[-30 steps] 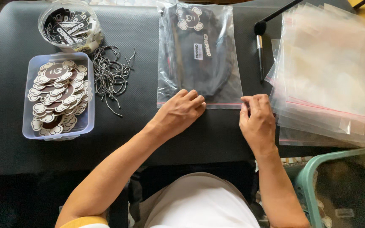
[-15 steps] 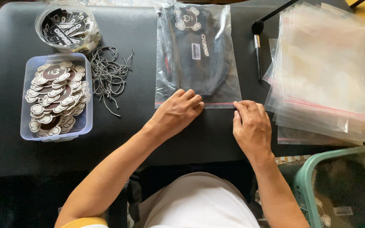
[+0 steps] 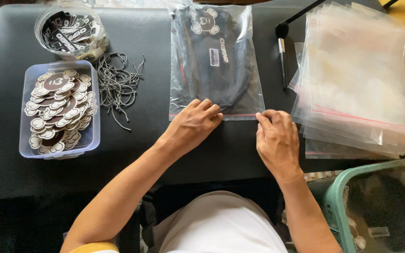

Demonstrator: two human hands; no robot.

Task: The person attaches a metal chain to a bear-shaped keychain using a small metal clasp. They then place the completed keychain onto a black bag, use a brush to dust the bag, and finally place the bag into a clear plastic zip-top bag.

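left hand (image 3: 194, 122) flat, pressing zip bag (image 3: 214, 61) | right hand (image 3: 276, 138) pinching seal, slid leftward

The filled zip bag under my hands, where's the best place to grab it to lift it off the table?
Probably by the sealed near edge of the filled zip bag, where the red strip runs between the left hand and right hand. That edge lies flat, empty and stiffer; pinch it from your side, since the dark garment bulks the middle.
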